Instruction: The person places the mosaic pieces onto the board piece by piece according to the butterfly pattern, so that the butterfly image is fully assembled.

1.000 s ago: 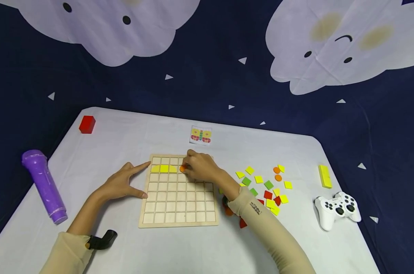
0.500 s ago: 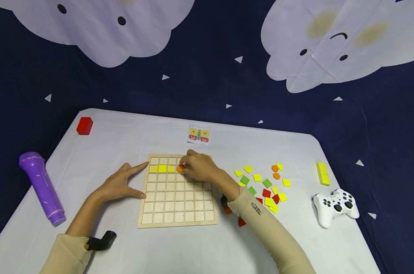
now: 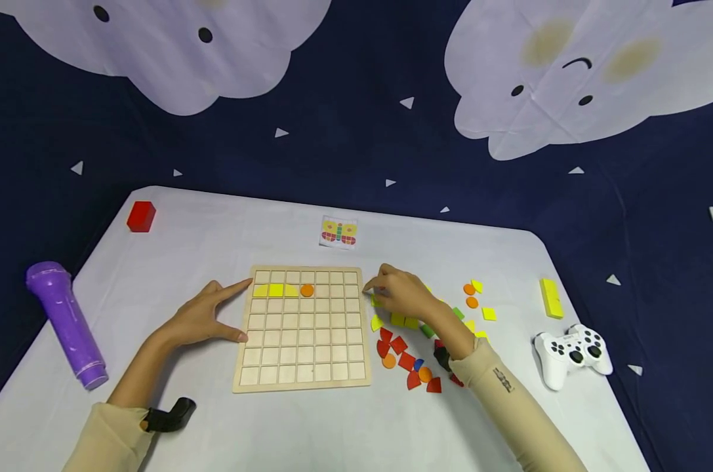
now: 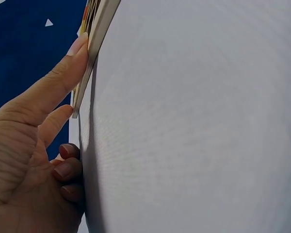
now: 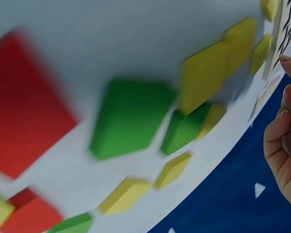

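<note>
A wooden grid board (image 3: pixel 305 337) lies flat on the table. In its second row are a yellow square (image 3: pixel 276 290), a yellow curved-edged piece on either side of it, and an orange disc (image 3: pixel 306 290). My left hand (image 3: pixel 203 319) touches the board's left edge with straight thumb and index finger; in the left wrist view its other fingers curl against the table. Off the board's right edge, my right hand (image 3: pixel 405 293) hovers over scattered yellow pieces. No piece shows between its fingertips in the right wrist view.
Red pieces (image 3: pixel 399 345) and other loose ones lie right of the board. A butterfly pattern card (image 3: pixel 338 232) lies behind it. Around them are a red block (image 3: pixel 140 217), a purple microphone (image 3: pixel 67 324), a yellow block (image 3: pixel 551 298) and a white game controller (image 3: pixel 572 355).
The right hand has let go of the orange disc, which now lies in its cell, and has moved right off the board to the loose pieces. My left hand keeps its place.
</note>
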`<action>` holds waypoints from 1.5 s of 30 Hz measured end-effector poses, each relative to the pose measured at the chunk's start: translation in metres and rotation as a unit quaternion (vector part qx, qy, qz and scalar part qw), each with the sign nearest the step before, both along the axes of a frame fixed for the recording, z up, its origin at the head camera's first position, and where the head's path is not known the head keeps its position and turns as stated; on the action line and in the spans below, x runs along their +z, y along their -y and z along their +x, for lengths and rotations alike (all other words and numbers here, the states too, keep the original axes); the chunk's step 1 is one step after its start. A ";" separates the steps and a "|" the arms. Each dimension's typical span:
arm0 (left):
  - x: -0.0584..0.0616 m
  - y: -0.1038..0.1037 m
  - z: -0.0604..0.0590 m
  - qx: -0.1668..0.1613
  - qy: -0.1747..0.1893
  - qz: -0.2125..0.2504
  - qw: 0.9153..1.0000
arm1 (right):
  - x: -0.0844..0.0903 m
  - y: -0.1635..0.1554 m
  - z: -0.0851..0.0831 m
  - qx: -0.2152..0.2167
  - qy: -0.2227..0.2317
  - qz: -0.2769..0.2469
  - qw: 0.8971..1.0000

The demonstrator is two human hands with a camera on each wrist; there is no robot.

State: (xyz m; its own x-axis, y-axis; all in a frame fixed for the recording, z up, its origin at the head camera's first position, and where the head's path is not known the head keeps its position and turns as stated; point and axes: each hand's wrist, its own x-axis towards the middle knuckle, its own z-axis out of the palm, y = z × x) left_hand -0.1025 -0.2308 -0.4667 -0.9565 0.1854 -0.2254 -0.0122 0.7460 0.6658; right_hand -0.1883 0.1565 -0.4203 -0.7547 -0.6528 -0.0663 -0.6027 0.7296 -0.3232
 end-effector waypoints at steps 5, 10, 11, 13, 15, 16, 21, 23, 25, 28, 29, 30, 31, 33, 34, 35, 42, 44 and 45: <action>0.001 0.000 0.001 0.001 0.000 0.002 1.000 | -0.002 -0.017 0.002 -0.022 0.006 0.000 1.000; 0.001 0.002 0.002 0.001 0.000 0.003 1.000 | -0.002 -0.024 0.007 -0.023 0.020 -0.007 1.000; 0.001 0.002 0.002 0.001 0.000 0.003 1.000 | -0.002 -0.024 0.009 -0.022 0.023 -0.009 0.999; 0.001 0.003 0.003 0.001 -0.001 0.004 1.000 | -0.002 -0.025 0.013 -0.019 0.030 -0.014 0.999; 0.000 0.003 0.003 0.001 -0.001 0.005 1.000 | -0.003 -0.025 0.016 -0.009 0.033 -0.018 0.999; 0.000 0.004 0.003 0.001 -0.001 0.006 1.000 | -0.004 -0.026 0.018 -0.002 0.036 -0.019 0.999; -0.001 0.004 0.004 0.002 -0.002 0.008 1.000 | -0.008 -0.025 0.025 0.024 0.044 -0.017 0.999; 0.000 0.004 0.004 0.001 -0.002 0.009 1.000 | -0.009 -0.025 0.027 0.028 0.046 -0.017 0.998; 0.000 0.004 0.004 0.001 -0.003 0.008 1.000 | -0.010 -0.026 0.028 0.027 0.044 -0.015 0.999; 0.001 0.004 0.004 0.000 -0.002 0.008 1.000 | -0.013 -0.028 0.031 0.021 0.038 -0.019 0.999; 0.001 0.003 0.004 0.000 -0.002 0.007 1.000 | -0.015 -0.028 0.032 0.019 0.032 -0.019 0.999; 0.001 0.003 0.003 -0.001 -0.002 0.006 1.000 | -0.016 -0.028 0.033 0.016 0.025 -0.020 0.999; 0.001 0.003 0.003 -0.001 -0.002 0.005 1.000 | -0.018 -0.028 0.034 0.017 0.016 -0.021 1.000; 0.001 0.003 0.002 -0.001 -0.001 0.003 1.000 | -0.020 -0.027 0.036 0.024 -0.006 -0.020 1.000; 0.001 0.002 0.002 -0.001 0.000 0.003 1.000 | -0.021 -0.027 0.037 0.029 -0.018 -0.019 0.999; 0.000 0.002 0.002 0.000 0.000 0.002 1.000 | -0.022 -0.027 0.037 0.034 -0.031 -0.014 0.999; -0.002 0.001 -0.001 -0.004 0.002 0.002 1.000 | -0.013 -0.029 0.031 0.055 -0.081 -0.009 0.995; -0.002 0.001 -0.001 -0.004 0.002 0.001 1.000 | -0.009 -0.027 0.027 0.048 -0.083 -0.011 0.995; -0.002 0.001 -0.001 -0.003 0.001 0.001 1.000 | -0.007 -0.025 0.025 0.044 -0.083 -0.011 0.996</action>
State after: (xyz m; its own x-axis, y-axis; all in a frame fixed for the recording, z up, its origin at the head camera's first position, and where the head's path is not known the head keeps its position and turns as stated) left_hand -0.1033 -0.2315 -0.4686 -0.9547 0.1914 -0.2276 -0.0099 0.7443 0.6677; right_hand -0.1633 0.1815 -0.4277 -0.6944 -0.7162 0.0696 -0.7098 0.6658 -0.2299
